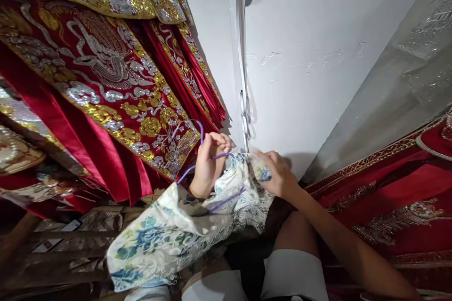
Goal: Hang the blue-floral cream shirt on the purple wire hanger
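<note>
A white garment with blue and green flower print hangs in front of me, draped on a thin purple hanger. My left hand is closed round the hanger's neck, its hook curving up above my fingers. My right hand pinches the garment's collar edge just to the right of the hanger. Both hands are close together, near the white wall.
Red velvet robes with gold and silver embroidery hang at the left. More red embroidered cloth lies at the right under clear plastic. A white wall with a vertical rail stands straight ahead. Wooden slats show at lower left.
</note>
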The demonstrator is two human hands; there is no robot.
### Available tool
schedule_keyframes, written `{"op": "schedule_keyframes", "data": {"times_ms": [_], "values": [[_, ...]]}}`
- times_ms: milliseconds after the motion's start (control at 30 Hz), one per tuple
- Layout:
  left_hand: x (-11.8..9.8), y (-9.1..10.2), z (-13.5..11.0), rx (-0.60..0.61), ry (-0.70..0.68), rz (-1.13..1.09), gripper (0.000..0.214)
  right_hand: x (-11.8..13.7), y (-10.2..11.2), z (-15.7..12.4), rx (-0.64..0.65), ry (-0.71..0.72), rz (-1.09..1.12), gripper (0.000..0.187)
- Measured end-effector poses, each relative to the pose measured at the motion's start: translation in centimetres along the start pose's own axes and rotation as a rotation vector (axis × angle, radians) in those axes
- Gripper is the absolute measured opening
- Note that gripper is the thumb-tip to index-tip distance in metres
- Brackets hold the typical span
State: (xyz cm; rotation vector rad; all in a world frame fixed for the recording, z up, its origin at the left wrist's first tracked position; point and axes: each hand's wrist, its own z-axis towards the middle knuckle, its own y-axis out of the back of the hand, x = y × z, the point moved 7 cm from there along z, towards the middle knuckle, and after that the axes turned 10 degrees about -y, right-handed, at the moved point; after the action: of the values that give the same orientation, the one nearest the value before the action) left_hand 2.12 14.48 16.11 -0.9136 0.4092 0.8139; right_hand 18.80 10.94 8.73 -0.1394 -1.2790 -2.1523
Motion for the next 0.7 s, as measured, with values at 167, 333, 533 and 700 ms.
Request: {"op": "schedule_keyframes", "data": {"times_ms": [167, 333, 533, 700], "values": [[0.8, 1.3, 0.3, -0.093, 0.215, -0.137, 0.049, -1.8, 1.7, -1.1, 0.002, 0.011, -0.030, 0.080], [4.0, -1.0, -0.7, -0.020, 0.342, -0.135, 0.039, 1.4, 1.4, -1.2, -0.026, 0.147, -0.008, 0.095], [6.6, 3.0, -1.0, 0.333, 0.360, 0.691, 0.031, -2.8, 4.2, -0.7, -0.145, -0.099, -0.065, 0.098], [6.9, 10.8, -6.0, 0.047, 0.377, 0.806, 0.057, -6.0, 8.2, 1.9, -0.228, -0.305, -0.141, 0.096]]}}
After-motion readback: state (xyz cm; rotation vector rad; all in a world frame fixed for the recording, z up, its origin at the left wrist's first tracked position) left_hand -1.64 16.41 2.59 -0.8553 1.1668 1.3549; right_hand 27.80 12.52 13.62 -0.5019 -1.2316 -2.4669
